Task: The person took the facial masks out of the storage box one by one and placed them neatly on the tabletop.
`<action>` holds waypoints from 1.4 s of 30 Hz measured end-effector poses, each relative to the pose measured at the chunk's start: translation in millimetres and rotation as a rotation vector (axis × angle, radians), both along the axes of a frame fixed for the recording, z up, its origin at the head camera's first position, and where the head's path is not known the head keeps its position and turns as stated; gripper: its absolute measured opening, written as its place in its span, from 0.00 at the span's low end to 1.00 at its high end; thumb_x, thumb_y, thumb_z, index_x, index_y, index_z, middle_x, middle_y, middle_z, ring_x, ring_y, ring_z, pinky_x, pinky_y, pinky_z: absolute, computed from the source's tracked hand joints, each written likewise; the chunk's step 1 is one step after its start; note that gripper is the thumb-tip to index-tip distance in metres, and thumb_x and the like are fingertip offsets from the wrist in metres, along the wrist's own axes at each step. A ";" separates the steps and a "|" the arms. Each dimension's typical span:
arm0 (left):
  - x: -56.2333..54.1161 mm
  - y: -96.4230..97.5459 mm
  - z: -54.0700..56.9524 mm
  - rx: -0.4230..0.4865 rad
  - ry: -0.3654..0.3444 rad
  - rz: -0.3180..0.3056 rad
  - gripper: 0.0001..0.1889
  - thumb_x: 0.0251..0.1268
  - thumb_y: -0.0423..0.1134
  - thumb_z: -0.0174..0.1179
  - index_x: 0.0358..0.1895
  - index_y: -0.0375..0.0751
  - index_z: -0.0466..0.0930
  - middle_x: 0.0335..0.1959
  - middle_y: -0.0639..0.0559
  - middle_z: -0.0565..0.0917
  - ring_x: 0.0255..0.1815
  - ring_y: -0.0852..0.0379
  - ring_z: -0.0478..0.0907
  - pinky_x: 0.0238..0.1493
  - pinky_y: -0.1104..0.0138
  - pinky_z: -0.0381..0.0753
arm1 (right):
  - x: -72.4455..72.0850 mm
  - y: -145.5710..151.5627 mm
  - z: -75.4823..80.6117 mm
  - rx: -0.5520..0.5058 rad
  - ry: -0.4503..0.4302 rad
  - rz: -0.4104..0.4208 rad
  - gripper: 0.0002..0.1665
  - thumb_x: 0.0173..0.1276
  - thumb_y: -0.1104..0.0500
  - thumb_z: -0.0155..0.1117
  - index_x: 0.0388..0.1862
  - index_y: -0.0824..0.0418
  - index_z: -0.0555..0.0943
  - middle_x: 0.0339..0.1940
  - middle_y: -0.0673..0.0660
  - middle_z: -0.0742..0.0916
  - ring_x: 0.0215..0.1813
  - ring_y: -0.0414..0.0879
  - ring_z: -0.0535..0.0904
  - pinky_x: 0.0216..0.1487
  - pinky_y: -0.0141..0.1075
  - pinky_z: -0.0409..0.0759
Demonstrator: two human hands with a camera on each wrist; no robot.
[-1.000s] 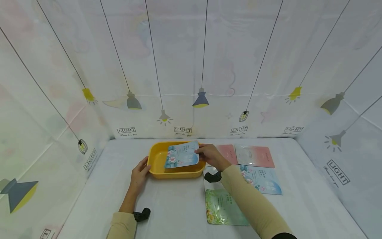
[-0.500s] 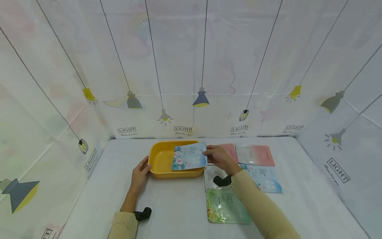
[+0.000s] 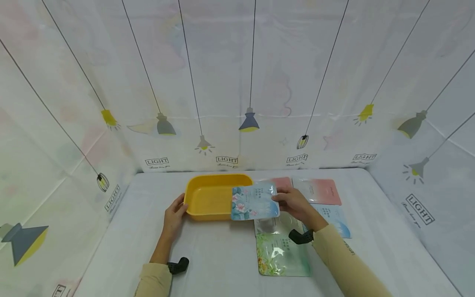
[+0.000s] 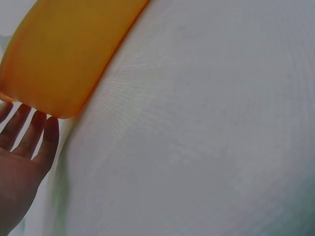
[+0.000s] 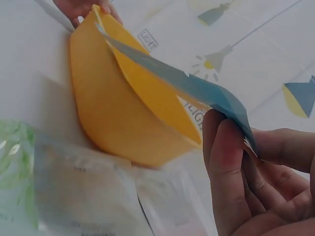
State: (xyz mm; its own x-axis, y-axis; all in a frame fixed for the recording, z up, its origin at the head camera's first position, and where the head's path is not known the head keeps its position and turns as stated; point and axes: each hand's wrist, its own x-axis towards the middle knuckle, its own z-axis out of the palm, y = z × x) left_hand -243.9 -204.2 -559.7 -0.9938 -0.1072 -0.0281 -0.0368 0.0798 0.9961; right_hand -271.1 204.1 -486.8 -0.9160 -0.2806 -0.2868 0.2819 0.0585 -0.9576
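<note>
My right hand [image 3: 297,205] pinches the right edge of a flat blue sheet mask packet [image 3: 256,202] printed with pink flowers. In the head view the packet overlaps the right end of the yellow plastic basin [image 3: 209,198]. The right wrist view shows the packet [image 5: 182,76] nearly edge-on, above the basin's rim, with thumb and fingers on either side of it. At the basin's left end, my left hand [image 3: 174,216] holds the rim. The left wrist view has its fingertips [image 4: 50,123] against the outer wall. No packet shows inside the basin.
Several packets lie flat on the white cloth at right: a green one [image 3: 283,255], a silvery one [image 3: 269,226], another blue one [image 3: 335,220] partly under my right forearm, and two pink ones [image 3: 319,192] at the back. A lamp-printed curtain [image 3: 274,82] rises behind the table.
My right hand has carried the blue packet rightward from over the middle of the basin to past its right end. My left hand stays at the basin's left end.
</note>
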 end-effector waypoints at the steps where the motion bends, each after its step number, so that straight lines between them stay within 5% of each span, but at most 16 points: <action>1: 1.7 0.7 3.4 0.007 -0.005 0.002 0.26 0.74 0.35 0.51 0.73 0.38 0.62 0.72 0.39 0.67 0.70 0.43 0.68 0.48 0.86 0.74 | 3.4 5.5 -0.9 0.004 0.004 0.004 0.31 0.70 0.63 0.59 0.68 0.73 0.66 0.45 0.51 0.86 0.39 0.43 0.83 0.41 0.34 0.84; 16: -1.0 1.2 -6.9 -0.017 0.009 0.025 0.26 0.74 0.36 0.51 0.73 0.40 0.63 0.72 0.41 0.68 0.69 0.44 0.69 0.48 0.86 0.75 | 60.1 94.6 -14.5 0.099 -0.039 0.025 0.41 0.71 0.55 0.60 0.73 0.73 0.56 0.48 0.47 0.85 0.42 0.43 0.83 0.47 0.34 0.85; 23: -1.8 1.6 -9.2 -0.010 0.019 0.018 0.26 0.74 0.36 0.52 0.73 0.38 0.62 0.72 0.39 0.67 0.68 0.44 0.69 0.49 0.85 0.75 | 91.2 137.8 -25.1 0.126 -0.146 -0.014 0.45 0.72 0.55 0.58 0.74 0.75 0.48 0.43 0.43 0.86 0.42 0.41 0.84 0.47 0.34 0.84; 31: 5.4 3.3 11.4 0.015 -0.006 -0.002 0.26 0.74 0.34 0.51 0.73 0.37 0.62 0.73 0.40 0.66 0.69 0.44 0.68 0.49 0.84 0.75 | 114.4 186.0 -44.5 0.145 -0.243 -0.029 0.51 0.73 0.55 0.57 0.75 0.77 0.36 0.43 0.42 0.86 0.42 0.40 0.83 0.45 0.36 0.83; 37: 10.6 4.2 22.6 -0.017 -0.015 -0.013 0.26 0.74 0.34 0.50 0.73 0.35 0.61 0.73 0.39 0.66 0.69 0.44 0.68 0.50 0.84 0.75 | 122.1 209.8 -52.6 0.172 -0.273 -0.010 0.46 0.73 0.55 0.57 0.73 0.79 0.46 0.43 0.44 0.87 0.44 0.43 0.84 0.47 0.40 0.84; 42: 11.0 4.8 23.3 -0.016 -0.017 -0.005 0.26 0.74 0.34 0.51 0.73 0.36 0.62 0.73 0.40 0.67 0.68 0.46 0.69 0.50 0.84 0.76 | 122.0 209.0 -60.2 0.361 -0.271 -0.098 0.46 0.67 0.54 0.64 0.70 0.81 0.55 0.39 0.51 0.89 0.39 0.46 0.85 0.42 0.42 0.84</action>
